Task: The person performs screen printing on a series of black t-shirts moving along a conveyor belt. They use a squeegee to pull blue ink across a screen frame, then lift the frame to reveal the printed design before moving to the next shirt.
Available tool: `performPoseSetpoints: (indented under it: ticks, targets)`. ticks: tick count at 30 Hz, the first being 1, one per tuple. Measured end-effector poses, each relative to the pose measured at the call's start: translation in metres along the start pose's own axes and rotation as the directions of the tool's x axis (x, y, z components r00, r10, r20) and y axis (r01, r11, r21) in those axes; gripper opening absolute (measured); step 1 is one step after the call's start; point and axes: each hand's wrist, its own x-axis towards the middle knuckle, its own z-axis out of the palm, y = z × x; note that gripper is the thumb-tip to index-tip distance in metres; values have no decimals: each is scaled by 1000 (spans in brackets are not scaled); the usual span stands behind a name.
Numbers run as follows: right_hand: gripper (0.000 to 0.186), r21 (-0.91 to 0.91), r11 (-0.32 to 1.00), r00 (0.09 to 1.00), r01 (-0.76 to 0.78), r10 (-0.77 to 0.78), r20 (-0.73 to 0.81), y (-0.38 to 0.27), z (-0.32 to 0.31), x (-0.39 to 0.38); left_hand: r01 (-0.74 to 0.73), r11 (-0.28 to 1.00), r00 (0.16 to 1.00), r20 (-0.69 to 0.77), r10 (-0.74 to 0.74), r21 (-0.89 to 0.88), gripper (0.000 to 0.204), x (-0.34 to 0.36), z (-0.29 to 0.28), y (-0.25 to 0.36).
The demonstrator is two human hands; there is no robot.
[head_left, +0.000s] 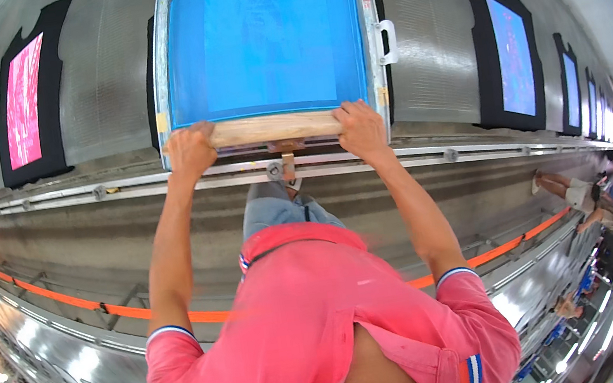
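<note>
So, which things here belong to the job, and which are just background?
Job: pale wooden bar, gripped by left hand and right hand; blue rectangular framed screen; probably black garments with pink or blue panels.
Background: long orange strip; distant person.

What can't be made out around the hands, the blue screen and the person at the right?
All in the head view:
Far end of the blue screen: cut off by the top edge.
Whatever lies beneath: covered by the screen and its frame; only black cloth edges show.
Fingertips of the left hand and right hand: curled out of sight around the wooden bar.
Co-worker's hands: too small and blurred.
</note>
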Motion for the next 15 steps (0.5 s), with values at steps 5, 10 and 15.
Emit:
performPoseSetpoints:
  ticks: [5, 10, 15]
  targets:
    - [28, 20, 1000, 1000, -10, 10, 14, 8, -1, 4, -36, 999, 999, -39, 35, -34, 29, 4, 1, 5]
    - [20, 26, 994, 982, -108, 103, 158, 32, -25, 73, 48, 998, 989, 138, -52, 27, 32, 84, -22, -14]
    - [24, -60, 998, 998, -30, 34, 54, 105, -34, 202, 31, 998, 993, 112, -37, 53, 32, 227, -30, -51]
